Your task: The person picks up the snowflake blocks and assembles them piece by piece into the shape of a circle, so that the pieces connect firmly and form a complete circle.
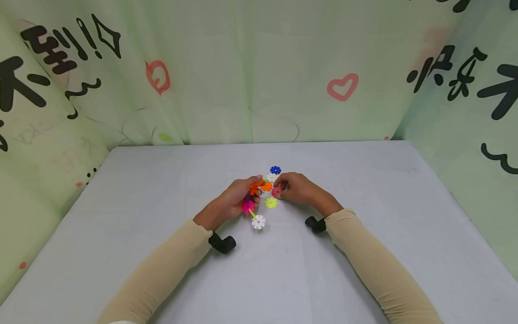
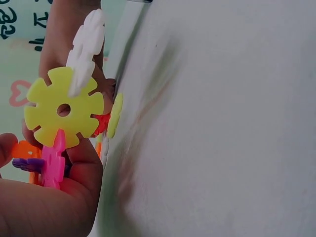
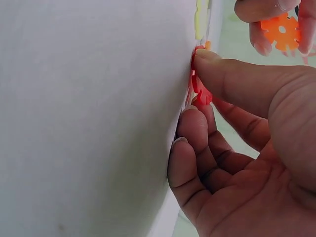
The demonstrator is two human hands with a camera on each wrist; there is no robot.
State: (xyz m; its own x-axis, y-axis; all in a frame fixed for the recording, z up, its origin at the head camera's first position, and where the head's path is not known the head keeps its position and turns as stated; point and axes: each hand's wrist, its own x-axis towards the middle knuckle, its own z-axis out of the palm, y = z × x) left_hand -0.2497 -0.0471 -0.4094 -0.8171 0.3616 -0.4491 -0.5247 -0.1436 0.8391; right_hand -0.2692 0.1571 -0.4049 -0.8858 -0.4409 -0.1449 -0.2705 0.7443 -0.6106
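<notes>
My left hand (image 1: 236, 197) grips a joined chain of plastic snowflake discs. In it are an orange disc (image 1: 253, 188), a pink disc (image 1: 247, 207), a purple disc (image 2: 27, 164), a yellow disc (image 2: 47, 106) seen face-on in the left wrist view, and a white disc (image 1: 258, 222) at the near end. Just to the right, my right hand (image 1: 301, 190) pinches a red snowflake disc (image 1: 276, 192) between thumb and fingers, low over the tabletop. More red shows between the fingertips in the right wrist view; whether it is one disc or two, I cannot tell.
Several loose-looking discs lie between and beyond the hands: a blue disc (image 1: 275, 170), a white disc (image 1: 271, 177), another orange disc (image 1: 266, 186) and a yellow-green disc (image 1: 271, 203). A white-covered table (image 1: 162, 180) extends around them, with printed curtains (image 1: 251, 72) behind and at the sides.
</notes>
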